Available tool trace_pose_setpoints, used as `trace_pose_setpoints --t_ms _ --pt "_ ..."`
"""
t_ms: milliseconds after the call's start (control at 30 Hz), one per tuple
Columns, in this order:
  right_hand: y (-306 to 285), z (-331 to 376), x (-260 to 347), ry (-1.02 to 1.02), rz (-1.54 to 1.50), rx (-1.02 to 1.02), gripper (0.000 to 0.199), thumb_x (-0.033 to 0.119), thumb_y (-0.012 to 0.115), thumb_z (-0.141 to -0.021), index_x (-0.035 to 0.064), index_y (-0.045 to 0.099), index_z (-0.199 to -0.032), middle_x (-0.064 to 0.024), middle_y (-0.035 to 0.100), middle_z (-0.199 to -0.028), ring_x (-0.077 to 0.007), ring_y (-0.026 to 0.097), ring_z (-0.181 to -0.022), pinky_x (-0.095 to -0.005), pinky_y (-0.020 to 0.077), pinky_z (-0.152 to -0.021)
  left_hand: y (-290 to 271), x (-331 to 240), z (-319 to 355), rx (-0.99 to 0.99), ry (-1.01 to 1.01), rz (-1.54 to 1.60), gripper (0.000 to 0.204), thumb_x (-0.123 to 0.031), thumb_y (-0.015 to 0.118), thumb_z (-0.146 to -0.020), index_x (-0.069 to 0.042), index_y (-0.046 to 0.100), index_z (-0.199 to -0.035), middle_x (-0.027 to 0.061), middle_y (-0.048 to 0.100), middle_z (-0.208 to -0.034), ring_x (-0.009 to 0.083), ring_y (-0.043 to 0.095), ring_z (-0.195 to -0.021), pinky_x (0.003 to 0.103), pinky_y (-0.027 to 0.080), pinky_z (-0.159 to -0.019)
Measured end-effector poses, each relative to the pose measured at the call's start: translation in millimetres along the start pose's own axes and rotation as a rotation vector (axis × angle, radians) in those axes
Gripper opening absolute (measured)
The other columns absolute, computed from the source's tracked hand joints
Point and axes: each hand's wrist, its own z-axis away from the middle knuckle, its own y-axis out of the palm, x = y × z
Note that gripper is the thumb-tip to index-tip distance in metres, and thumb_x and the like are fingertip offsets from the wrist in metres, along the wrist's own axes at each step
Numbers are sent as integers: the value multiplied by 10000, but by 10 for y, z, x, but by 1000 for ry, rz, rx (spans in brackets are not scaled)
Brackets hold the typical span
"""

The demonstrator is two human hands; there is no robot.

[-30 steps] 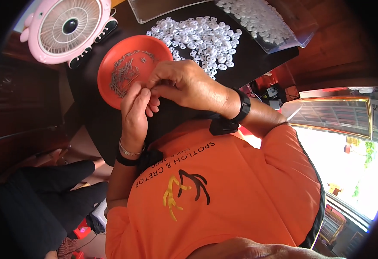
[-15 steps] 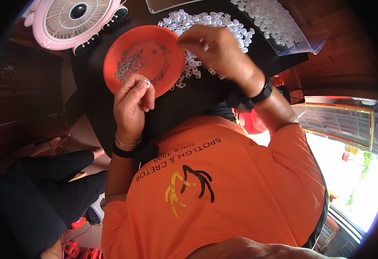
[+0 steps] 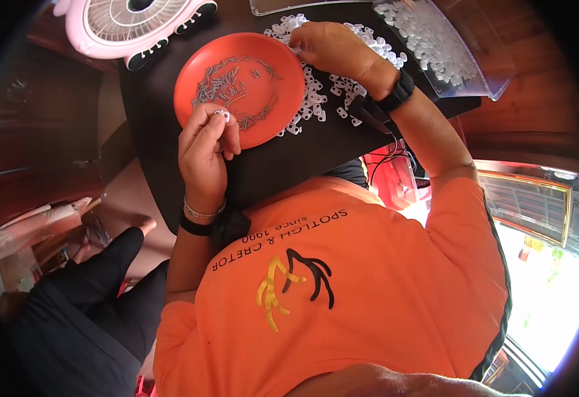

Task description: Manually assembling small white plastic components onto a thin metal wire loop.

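My left hand (image 3: 203, 152) is closed in a pinch over the near left rim of an orange-red plate (image 3: 257, 99). Between its thumb and finger sits a small white plastic cable clip (image 3: 223, 115). Many thin grey nails (image 3: 218, 87) lie in the plate, thickest on the left side. At the plate's far right rim my right hand (image 3: 342, 51) is bent over, thumb and fingertips pressed together. Whatever those fingertips hold is too small to tell. Loose white cable clips (image 3: 312, 99) spread over the dark table beside and beneath my right hand.
A clear plastic box (image 3: 484, 69) holding more white pieces stands at the far right. On the far left is a pink fan (image 3: 81, 33). The black table (image 3: 164, 165) ends close to my body. Another person's dark-clothed legs (image 3: 97, 311) are at the lower left.
My right hand has shifted slightly up, its fingertips staying by the plate's right rim. The left hand still pinches the clip, now turned more into view. The whole view has shifted slightly.
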Motion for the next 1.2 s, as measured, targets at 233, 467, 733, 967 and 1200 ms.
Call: trace_pose_setpoints --t_ms 233,467,733,967,1200 --pt "-173 90 72 52 -50 -63 177 192 597 -829 81 678 -941 -116 676 -877 -283 653 -827 -374 516 -750 10 -2 5 3 -3 16 181 -158 432 -938 -33 527 -847 21 513 -659 80 446 -539 212 310 -491" --pt "-419 339 661 255 -1118 9 185 104 649 -865 -22 665 -1001 -34 689 -878 -79 628 -813 -221 496 -743 148 -101 20 26 7 -69 172 -153 452 -936 -40 532 -834 18 544 -667 70 469 -546 207 323 -488" --pt "-254 310 605 14 -178 -168 132 93 638 -813 69 685 -935 -90 677 -810 -231 661 -730 -304 517 -660 -13 -284 -51 -48 78 -49 187 -173 451 -928 -28 536 -847 35 537 -658 85 473 -548 208 323 -497" --pt "-142 -38 766 -146 -45 28 173 135 608 -788 100 663 -947 -86 635 -884 -288 625 -832 -395 504 -723 -145 -217 -188 -105 52 60 176 -197 470 -911 -47 536 -848 31 535 -650 89 473 -542 206 318 -496" --pt "98 -368 829 -164 -5 175 159 140 586 -784 80 660 -912 -98 637 -859 -303 625 -833 -400 498 -723 -187 -124 -161 -158 68 18 172 -194 485 -906 -58 545 -818 16 551 -644 75 476 -526 195 322 -481"
